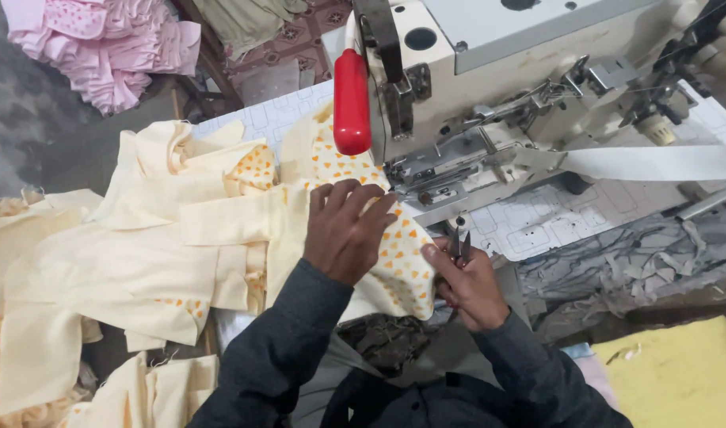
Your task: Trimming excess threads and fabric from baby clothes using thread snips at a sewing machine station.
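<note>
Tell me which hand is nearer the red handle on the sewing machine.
Left. The left hand lies flat on the heart-print cloth just below the red handle; the right hand, holding thread snips, sits lower and further right.

Single head-mounted view, angled steeply downward and forward from close range, covering the sewing machine, the work table and floor at left.

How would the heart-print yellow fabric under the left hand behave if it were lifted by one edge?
The heart-print fabric would probably flop and drape: it already folds over the table edge. It seems light and thin, bunching under the left hand. Rolling or tipping looks unlikely.
</note>
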